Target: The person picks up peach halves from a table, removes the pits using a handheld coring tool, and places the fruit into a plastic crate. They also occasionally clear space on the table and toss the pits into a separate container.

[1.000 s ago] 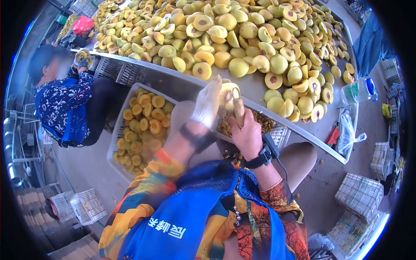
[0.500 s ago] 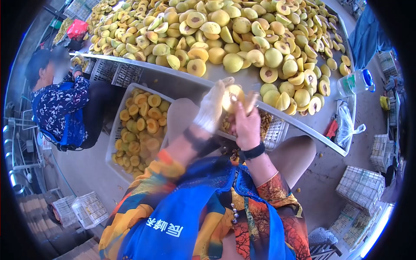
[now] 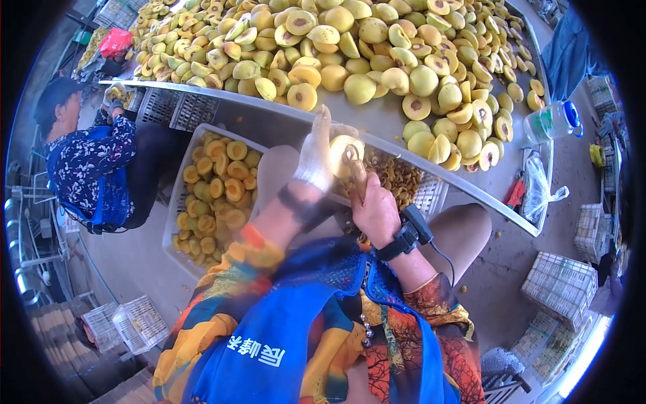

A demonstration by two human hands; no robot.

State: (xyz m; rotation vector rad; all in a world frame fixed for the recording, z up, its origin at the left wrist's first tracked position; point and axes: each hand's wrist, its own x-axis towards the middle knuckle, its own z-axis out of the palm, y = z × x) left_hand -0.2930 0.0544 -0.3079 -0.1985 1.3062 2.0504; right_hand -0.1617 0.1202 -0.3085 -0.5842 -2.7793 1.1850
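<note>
My left hand (image 3: 316,156), in a white glove, holds a yellow peach half (image 3: 340,149) with its cut face toward my right side. The dark pit area shows at its centre. My bare right hand (image 3: 377,210) is closed around a small brown tool (image 3: 360,180), and its tip meets the middle of the peach half. The exact shape of that tip is hidden. Both hands are over a white crate (image 3: 431,195) holding brown pits and scraps (image 3: 393,176). Left of my knees stands a crate (image 3: 176,222) of pitted peach halves (image 3: 219,182).
A metal table (image 3: 377,124) ahead bears a large heap of peach halves (image 3: 323,40). At its right end are a plastic jug (image 3: 548,124) and a clear bag (image 3: 536,188). Another person (image 3: 91,155) sits at left. Stacked crates (image 3: 560,286) stand at right.
My right hand has turned and come lower, bringing the brown tool against the peach half's centre. My left hand has shifted slightly left and tilted the cut face into view.
</note>
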